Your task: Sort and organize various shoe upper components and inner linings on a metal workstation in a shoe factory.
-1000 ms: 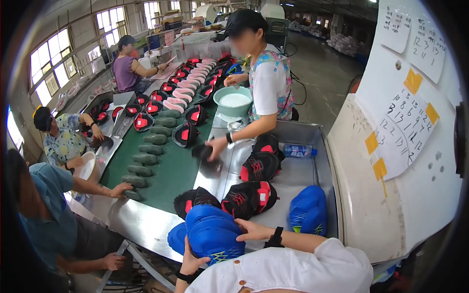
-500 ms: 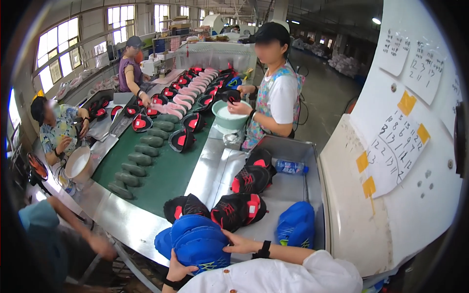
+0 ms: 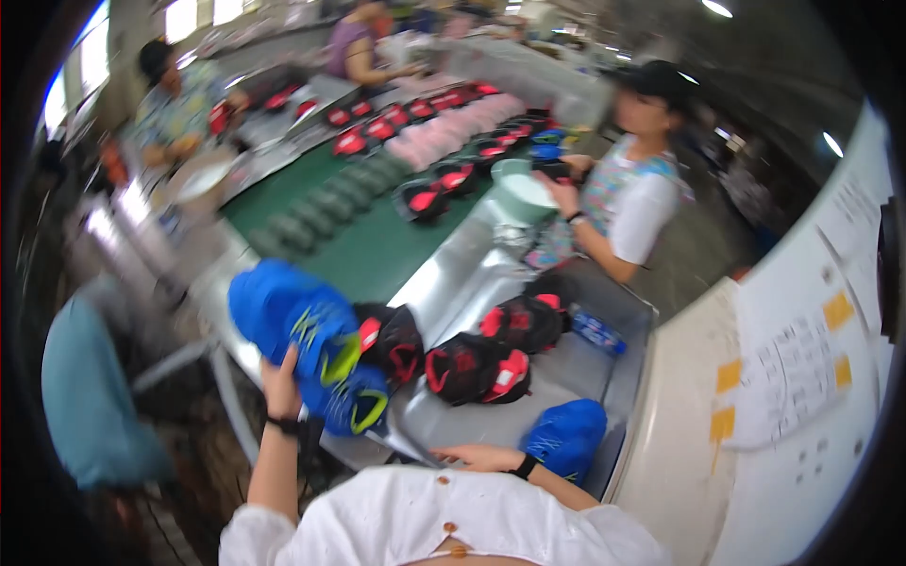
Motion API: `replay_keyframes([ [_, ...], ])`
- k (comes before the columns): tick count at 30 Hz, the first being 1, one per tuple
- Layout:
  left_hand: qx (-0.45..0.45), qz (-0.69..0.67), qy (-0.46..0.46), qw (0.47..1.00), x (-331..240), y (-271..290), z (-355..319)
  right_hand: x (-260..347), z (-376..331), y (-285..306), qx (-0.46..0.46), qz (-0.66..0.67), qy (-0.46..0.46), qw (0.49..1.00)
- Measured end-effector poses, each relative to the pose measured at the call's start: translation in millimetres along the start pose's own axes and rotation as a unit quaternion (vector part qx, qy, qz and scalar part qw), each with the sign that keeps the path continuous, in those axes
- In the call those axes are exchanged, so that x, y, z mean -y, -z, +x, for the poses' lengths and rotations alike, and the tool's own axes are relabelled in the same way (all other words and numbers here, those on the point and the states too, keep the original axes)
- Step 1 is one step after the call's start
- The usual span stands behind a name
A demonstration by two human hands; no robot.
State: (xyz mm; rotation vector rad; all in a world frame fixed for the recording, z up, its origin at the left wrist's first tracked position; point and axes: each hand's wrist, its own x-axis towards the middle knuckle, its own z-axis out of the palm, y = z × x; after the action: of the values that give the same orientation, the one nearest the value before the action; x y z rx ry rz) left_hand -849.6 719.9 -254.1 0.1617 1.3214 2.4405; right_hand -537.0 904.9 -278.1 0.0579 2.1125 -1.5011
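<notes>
left hand (image 3: 280, 382) grips a blue fabric shoe upper with lime stripes (image 3: 311, 340); right hand (image 3: 481, 457) lies open-fingered beside another blue upper (image 3: 566, 439) on the steel table (image 3: 453, 283).

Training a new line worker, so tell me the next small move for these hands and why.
Probably lower the blue shoes onto the metal tray: the left hand holds them up at its near edge, while the right hand rests empty beside another blue shoe.

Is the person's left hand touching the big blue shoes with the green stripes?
Touching. In the head view, the left hand presses its fingers against the underside of the blue fabric shoes with green stripes, lifting them off the shiny metal table.
</notes>
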Motion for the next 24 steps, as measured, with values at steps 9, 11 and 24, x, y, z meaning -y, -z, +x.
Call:
replay_keyframes([
  [9,-0.09,0.016,0.026,0.995,5.2,10.2,18.2,-0.8,2.9,-9.2,-0.004,0.032,-0.034,0.999],
  [11,-0.065,0.001,0.03,0.997,9.5,7.1,15.0,1.2,2.8,-3.2,-0.017,0.011,-0.048,0.999],
  [24,0.203,0.147,0.046,0.967,2.7,-41.5,-40.3,39.6,24.6,49.1,-0.328,0.156,0.07,0.929],
])
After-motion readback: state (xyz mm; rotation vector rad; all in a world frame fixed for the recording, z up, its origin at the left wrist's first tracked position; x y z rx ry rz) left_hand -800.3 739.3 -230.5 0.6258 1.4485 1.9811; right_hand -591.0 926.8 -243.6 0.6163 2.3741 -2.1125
